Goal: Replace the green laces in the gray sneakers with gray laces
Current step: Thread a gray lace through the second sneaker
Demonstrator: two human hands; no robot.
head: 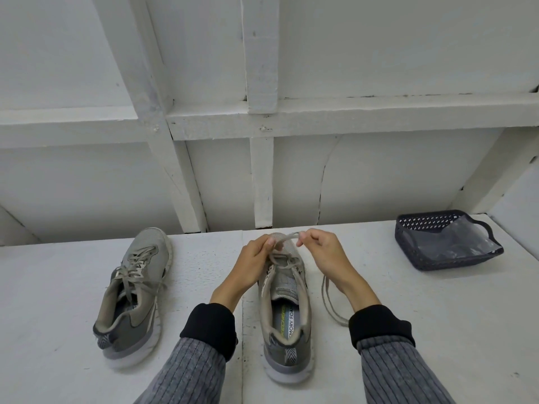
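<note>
Two gray sneakers stand on a white table (423, 310), toes pointing away from me. The left sneaker (132, 293) is fully laced with a gray lace, its ends loose. The right sneaker (284, 310) sits between my hands, laced only through its front eyelets. My left hand (253, 265) and my right hand (323, 253) each pinch a strand of the gray lace (287, 237) above the toe. A loose loop of that lace (331, 304) trails on the table right of the shoe. I see no green lace.
A dark perforated plastic basket (414, 243) holding a clear plastic bag (463, 243) stands at the back right of the table. A white panelled wall (262, 170) rises right behind the table's far edge.
</note>
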